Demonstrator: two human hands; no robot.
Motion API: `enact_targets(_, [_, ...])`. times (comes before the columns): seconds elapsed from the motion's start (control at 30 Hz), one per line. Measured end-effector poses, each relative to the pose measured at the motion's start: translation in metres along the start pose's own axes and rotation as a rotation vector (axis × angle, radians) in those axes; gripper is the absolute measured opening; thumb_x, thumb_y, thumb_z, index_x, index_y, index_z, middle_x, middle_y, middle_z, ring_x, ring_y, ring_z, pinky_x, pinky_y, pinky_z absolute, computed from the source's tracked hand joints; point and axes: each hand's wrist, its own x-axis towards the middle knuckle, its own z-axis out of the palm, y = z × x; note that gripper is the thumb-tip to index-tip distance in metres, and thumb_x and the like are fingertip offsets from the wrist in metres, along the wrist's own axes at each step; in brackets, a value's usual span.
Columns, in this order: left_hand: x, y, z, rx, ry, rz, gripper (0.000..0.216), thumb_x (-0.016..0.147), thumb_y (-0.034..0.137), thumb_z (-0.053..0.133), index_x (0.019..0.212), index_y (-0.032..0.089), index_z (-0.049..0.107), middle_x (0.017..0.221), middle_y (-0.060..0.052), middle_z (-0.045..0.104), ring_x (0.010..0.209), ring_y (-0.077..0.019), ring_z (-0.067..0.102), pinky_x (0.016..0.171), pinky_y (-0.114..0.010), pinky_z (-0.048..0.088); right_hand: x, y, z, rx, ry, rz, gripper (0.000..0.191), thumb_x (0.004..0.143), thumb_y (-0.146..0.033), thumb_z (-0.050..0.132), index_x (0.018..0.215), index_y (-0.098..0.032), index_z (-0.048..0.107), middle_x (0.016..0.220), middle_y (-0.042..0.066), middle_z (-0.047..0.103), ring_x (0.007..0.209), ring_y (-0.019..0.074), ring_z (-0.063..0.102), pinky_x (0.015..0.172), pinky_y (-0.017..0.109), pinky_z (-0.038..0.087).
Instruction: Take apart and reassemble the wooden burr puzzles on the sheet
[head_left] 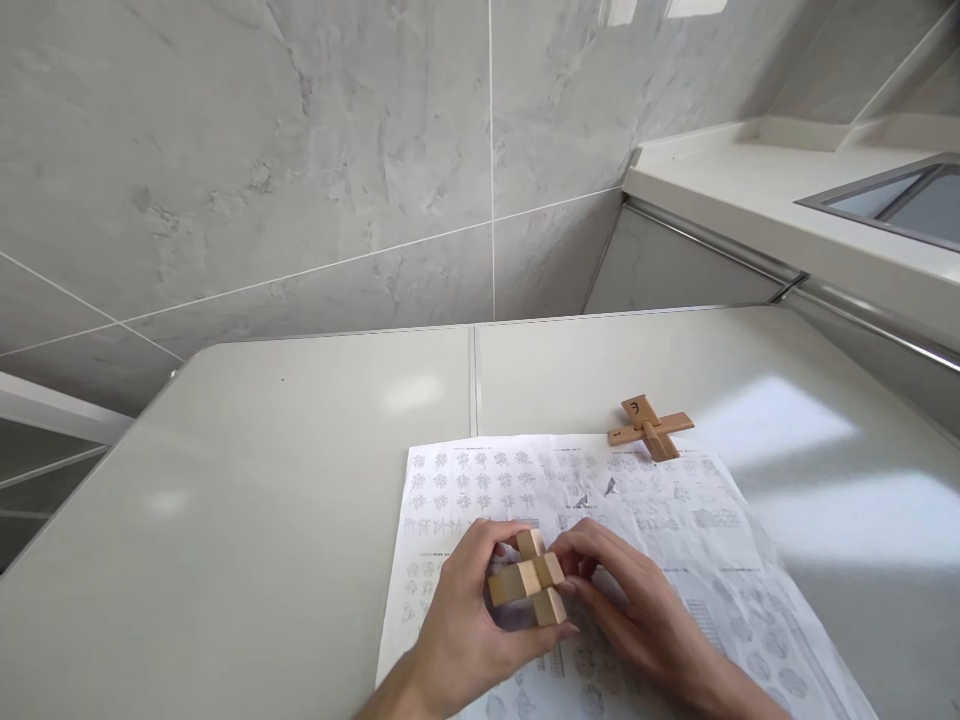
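Note:
A light wooden burr puzzle (517, 582), made of interlocking square bars, is held above a printed sheet. My left hand (469, 615) wraps round it from the left, with the thumb along the lower bar and the fingers behind the top one. On the other side, my right hand (637, 595) has thumb and index finger closed on the puzzle's right end; their tips are partly hidden. The printed sheet (450, 520), covered in small puzzle diagrams, lies under both hands. At its far edge rests a second, darker wooden cross puzzle (651, 430) with marks on its pieces.
The glossy pale table (300, 520) has a seam running away from me. Two small grey scraps (610, 487) lie on the sheet. A grey tiled wall (300, 150) stands behind, and a white counter (735, 185) with a sink edge is at the right.

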Motion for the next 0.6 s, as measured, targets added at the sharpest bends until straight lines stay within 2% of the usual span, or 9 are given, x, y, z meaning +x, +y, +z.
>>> enact_targets(0.13, [0.0, 0.001, 0.002, 0.083, 0.024, 0.052, 0.057, 0.074, 0.03, 0.099, 0.122, 0.03, 0.069, 0.112, -0.003, 0.073, 0.1, -0.0275, 0.071, 0.091, -0.043, 0.059, -0.002, 0.0, 0.002, -0.041, 0.012, -0.087, 0.02, 0.108, -0.014, 0.054, 0.119, -0.029, 0.064, 0.095, 0.003, 0.065, 0.079, 0.0195, 0.063, 0.07, 0.028, 0.056])
enact_targets(0.23, [0.0, 0.001, 0.005, 0.128, 0.047, 0.129, 0.056, 0.075, 0.029, 0.099, 0.122, 0.03, 0.07, 0.111, -0.004, 0.073, 0.104, -0.0286, 0.07, 0.092, -0.044, 0.06, -0.004, -0.001, 0.005, -0.032, 0.017, -0.093, 0.02, 0.108, -0.013, 0.054, 0.118, -0.029, 0.062, 0.093, 0.002, 0.063, 0.077, 0.0188, 0.062, 0.069, 0.027, 0.054])
enact_targets(0.4, [0.001, -0.006, 0.004, 0.237, 0.159, 0.24, 0.059, 0.077, 0.037, 0.1, 0.126, 0.033, 0.068, 0.125, -0.006, 0.069, 0.121, -0.0322, 0.065, 0.099, -0.048, 0.061, -0.004, -0.002, 0.002, 0.079, 0.076, 0.019, 0.009, 0.112, -0.026, 0.054, 0.112, -0.028, 0.063, 0.093, 0.002, 0.063, 0.082, 0.0203, 0.062, 0.075, 0.029, 0.054])
enact_targets(0.5, [0.002, -0.01, -0.003, 0.328, 0.213, 0.256, 0.063, 0.078, 0.044, 0.099, 0.131, 0.035, 0.065, 0.133, -0.007, 0.065, 0.128, -0.0342, 0.061, 0.104, -0.052, 0.06, -0.001, -0.001, -0.002, 0.179, 0.119, 0.123, 0.016, 0.114, -0.039, 0.054, 0.111, -0.027, 0.064, 0.093, 0.004, 0.063, 0.085, 0.0221, 0.062, 0.076, 0.031, 0.054])
enact_targets(0.6, [0.005, -0.014, -0.014, 0.437, 0.292, 0.249, 0.064, 0.083, 0.041, 0.096, 0.137, 0.036, 0.062, 0.14, -0.008, 0.061, 0.135, -0.0359, 0.057, 0.111, -0.057, 0.057, 0.001, 0.002, -0.005, 0.256, 0.145, 0.234, 0.024, 0.113, -0.049, 0.055, 0.112, -0.027, 0.065, 0.093, 0.004, 0.062, 0.083, 0.022, 0.059, 0.072, 0.03, 0.052])
